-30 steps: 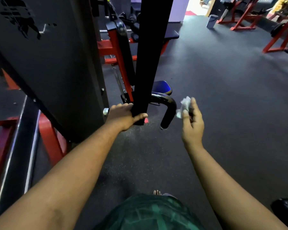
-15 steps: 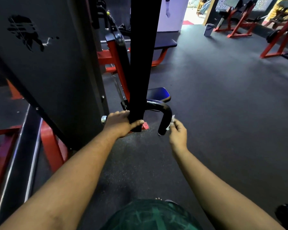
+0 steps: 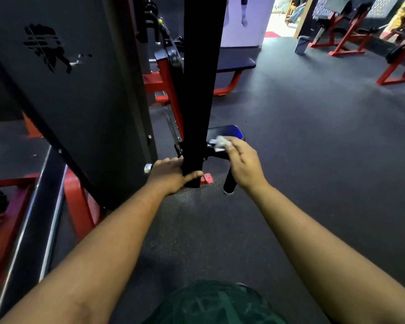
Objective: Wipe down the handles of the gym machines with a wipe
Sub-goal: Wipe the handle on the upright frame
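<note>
Two bare hands work at the black upright bar (image 3: 202, 90); the left hand (image 3: 171, 175) curls round its lower end; the right hand (image 3: 242, 163) presses a crumpled white wipe (image 3: 220, 142) with bent fingers onto the top of the curved black handle (image 3: 228, 183), just beside the bar.

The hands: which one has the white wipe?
The right hand, over the curved black handle, holds the white wipe. The left hand grips the black upright post instead, with no wipe.
</note>
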The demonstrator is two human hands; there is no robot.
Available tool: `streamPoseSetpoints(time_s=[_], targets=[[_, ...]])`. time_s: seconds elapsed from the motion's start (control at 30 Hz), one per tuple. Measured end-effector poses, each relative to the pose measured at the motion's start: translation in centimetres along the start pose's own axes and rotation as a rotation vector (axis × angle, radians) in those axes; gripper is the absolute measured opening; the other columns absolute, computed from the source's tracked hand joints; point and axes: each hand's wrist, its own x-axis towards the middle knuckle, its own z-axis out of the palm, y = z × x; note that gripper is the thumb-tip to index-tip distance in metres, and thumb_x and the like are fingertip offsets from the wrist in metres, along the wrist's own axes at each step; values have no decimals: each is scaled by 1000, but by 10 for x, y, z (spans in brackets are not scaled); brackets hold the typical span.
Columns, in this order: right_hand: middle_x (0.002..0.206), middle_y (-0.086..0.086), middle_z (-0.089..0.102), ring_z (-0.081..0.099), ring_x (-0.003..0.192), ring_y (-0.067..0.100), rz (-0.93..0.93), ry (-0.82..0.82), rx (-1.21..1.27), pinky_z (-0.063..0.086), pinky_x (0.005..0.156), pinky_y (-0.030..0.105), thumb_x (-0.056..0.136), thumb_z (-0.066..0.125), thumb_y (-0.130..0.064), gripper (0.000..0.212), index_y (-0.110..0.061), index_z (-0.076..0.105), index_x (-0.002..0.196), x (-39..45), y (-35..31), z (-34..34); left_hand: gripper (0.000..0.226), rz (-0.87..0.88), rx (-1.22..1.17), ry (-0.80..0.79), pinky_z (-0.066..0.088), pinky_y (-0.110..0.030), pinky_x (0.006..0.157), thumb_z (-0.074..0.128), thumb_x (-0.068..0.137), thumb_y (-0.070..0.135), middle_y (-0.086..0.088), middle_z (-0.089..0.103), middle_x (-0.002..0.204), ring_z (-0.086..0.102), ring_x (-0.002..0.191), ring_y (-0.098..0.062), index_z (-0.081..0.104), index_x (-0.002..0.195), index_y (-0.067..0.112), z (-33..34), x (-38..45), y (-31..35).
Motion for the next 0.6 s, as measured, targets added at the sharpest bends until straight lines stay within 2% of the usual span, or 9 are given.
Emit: streamPoseSetpoints(time_s=[0.07, 0.1, 0.13, 0.2, 0.27, 0.37, 0.5, 0.57, 0.6], targets=[[112, 2, 71, 65, 105, 22, -200, -82, -280, 54, 88, 40, 104, 48, -30, 33, -12, 70, 119, 10, -10, 11, 84, 7, 34, -3, 41, -41, 94, 30, 86, 88, -5, 63, 129, 57, 117, -28, 51, 138, 25, 3, 3, -2], [111, 4, 71, 66, 104, 25, -258, -63, -368, 55, 84, 43, 102, 49, -30, 33, -11, 70, 119, 12, -8, 10, 87, 8, 39, -5, 42, -41, 95, 28, 85, 89, -5, 63, 129, 57, 117, -28, 51, 138, 24, 4, 4, -3], [114, 5, 72, 67, 105, 27, -311, -24, -414, 56, 84, 44, 100, 51, -27, 32, -11, 70, 120, 10, -2, 8, 91, 6, 38, -10, 42, -41, 96, 25, 82, 90, -5, 62, 129, 57, 117, -27, 50, 139, 23, 3, 3, -3], [127, 3, 71, 67, 115, 24, -408, 74, -428, 56, 93, 39, 98, 56, -15, 31, -11, 70, 125, -5, 18, 0, 99, 3, 29, -4, 43, -41, 97, 19, 78, 93, -4, 62, 130, 57, 118, -27, 50, 141, 23, 2, 1, -2], [136, -1, 66, 64, 123, 16, -357, 180, -331, 54, 100, 36, 98, 60, -7, 33, -12, 69, 129, -26, 39, -7, 97, 2, 16, 3, 42, -42, 99, 23, 80, 92, -4, 61, 132, 56, 120, -28, 49, 143, 24, 2, 0, -1], [134, -7, 67, 64, 121, 8, -173, 276, -176, 54, 99, 40, 100, 62, -10, 31, -14, 68, 130, -38, 47, -8, 100, -7, 1, -10, 42, -41, 98, 18, 77, 95, -2, 61, 134, 56, 120, -27, 49, 144, 28, 2, 1, -1], [134, 7, 66, 61, 127, 24, -386, 92, -395, 48, 107, 40, 97, 60, -9, 32, -10, 68, 128, -12, 15, 13, 94, 11, 46, -4, 43, -42, 95, 18, 81, 94, -2, 63, 131, 58, 117, -27, 51, 141, 29, 4, 3, -2], [129, 11, 68, 63, 121, 30, -442, 52, -468, 50, 104, 45, 93, 61, -6, 32, -7, 69, 123, -2, 6, 20, 91, 2, 38, -8, 44, -42, 98, 21, 82, 91, -2, 62, 132, 57, 119, -28, 51, 140, 28, 2, 3, -1], [130, 10, 68, 64, 120, 29, -447, 54, -459, 50, 102, 46, 92, 62, -5, 32, -7, 69, 124, 0, 7, 18, 96, -1, 30, -17, 43, -42, 99, 18, 78, 93, -3, 62, 132, 57, 120, -28, 52, 140, 28, 0, 1, 0]])
